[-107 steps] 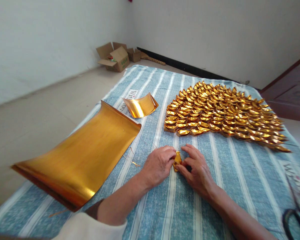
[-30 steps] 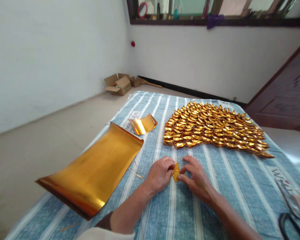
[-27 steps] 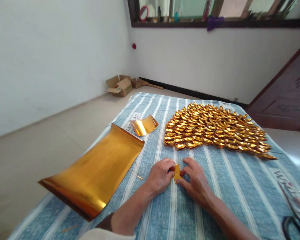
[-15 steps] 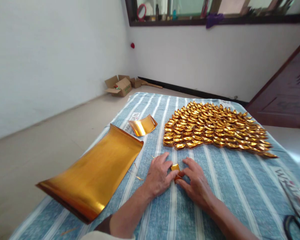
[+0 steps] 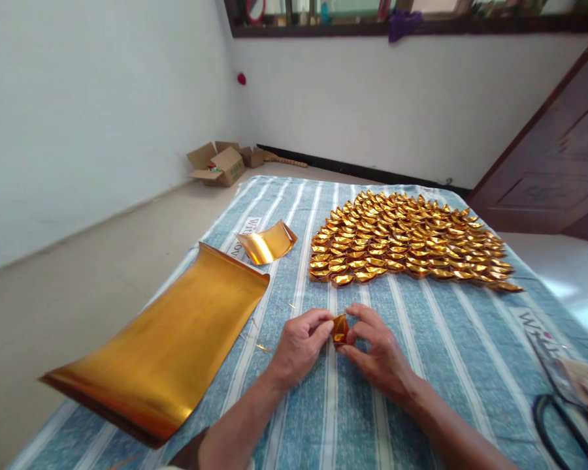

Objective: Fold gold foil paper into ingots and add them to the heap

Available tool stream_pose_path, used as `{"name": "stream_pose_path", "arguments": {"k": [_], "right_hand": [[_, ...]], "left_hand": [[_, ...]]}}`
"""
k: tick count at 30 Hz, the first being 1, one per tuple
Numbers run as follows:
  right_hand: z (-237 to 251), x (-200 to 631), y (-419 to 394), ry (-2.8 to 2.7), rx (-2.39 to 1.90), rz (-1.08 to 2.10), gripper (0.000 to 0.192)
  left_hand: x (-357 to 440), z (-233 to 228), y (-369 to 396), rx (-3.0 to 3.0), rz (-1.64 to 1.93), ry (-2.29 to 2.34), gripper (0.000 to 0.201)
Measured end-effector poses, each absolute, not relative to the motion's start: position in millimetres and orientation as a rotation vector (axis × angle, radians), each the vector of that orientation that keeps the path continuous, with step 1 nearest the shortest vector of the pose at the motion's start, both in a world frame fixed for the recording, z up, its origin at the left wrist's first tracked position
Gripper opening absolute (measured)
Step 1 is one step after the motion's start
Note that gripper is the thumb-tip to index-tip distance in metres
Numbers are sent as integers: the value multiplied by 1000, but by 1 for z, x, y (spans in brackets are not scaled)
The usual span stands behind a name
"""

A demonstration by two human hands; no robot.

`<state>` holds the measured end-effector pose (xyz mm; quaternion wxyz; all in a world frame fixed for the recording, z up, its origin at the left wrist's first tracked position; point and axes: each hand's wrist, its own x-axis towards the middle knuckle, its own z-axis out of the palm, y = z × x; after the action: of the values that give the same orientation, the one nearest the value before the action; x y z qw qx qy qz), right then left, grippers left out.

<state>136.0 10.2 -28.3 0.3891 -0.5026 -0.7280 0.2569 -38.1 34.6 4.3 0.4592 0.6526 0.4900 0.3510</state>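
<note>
A small folded piece of gold foil paper [image 5: 340, 329] is between my hands, above the striped tablecloth. My left hand [image 5: 301, 343] pinches its left edge between thumb and fingers. On the other side, the thumb and fingertips of my right hand [image 5: 375, 343] grip its right edge. Beyond them lies a large cluster of gold paper ingots [image 5: 402, 241], packed in rows. To the left rests a large curled stack of gold foil sheets [image 5: 171, 339], with a smaller curved stack of gold foil [image 5: 268, 243] behind it.
Black-handled scissors [image 5: 556, 418] lie at the right front edge, beside a clear plastic packet [image 5: 583, 385]. Thin gold scraps [image 5: 263, 347] are scattered on the blue striped cloth [image 5: 421, 365]. Cardboard boxes [image 5: 220, 166] stand on the floor behind the table; a dark red door [image 5: 553, 156] is at right.
The foil piece has been lifted and turned, showing creased, pointed folds where it was flatter before. My left fingers have closed into a pinch on its edge. The camera view has shifted slightly.
</note>
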Motion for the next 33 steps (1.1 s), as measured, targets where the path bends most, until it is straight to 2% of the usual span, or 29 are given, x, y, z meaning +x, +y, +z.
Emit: {"name": "stream_pose_path", "arguments": {"k": [4, 9, 21, 33], "right_hand": [[-25, 135, 10, -1810, -1190, 675, 10], [-21, 133, 9, -1775, -1137, 679, 8], [-9, 131, 9, -1619, -1147, 887, 17], [-10, 128, 9, -1518, -1159, 933, 23]], "left_hand": [[-37, 6, 33, 1226, 840, 1164, 19], [-37, 9, 33, 1028, 821, 1085, 25], [-29, 5, 30, 901, 876, 1075, 29], [-23, 9, 27, 899, 913, 1104, 26]]}}
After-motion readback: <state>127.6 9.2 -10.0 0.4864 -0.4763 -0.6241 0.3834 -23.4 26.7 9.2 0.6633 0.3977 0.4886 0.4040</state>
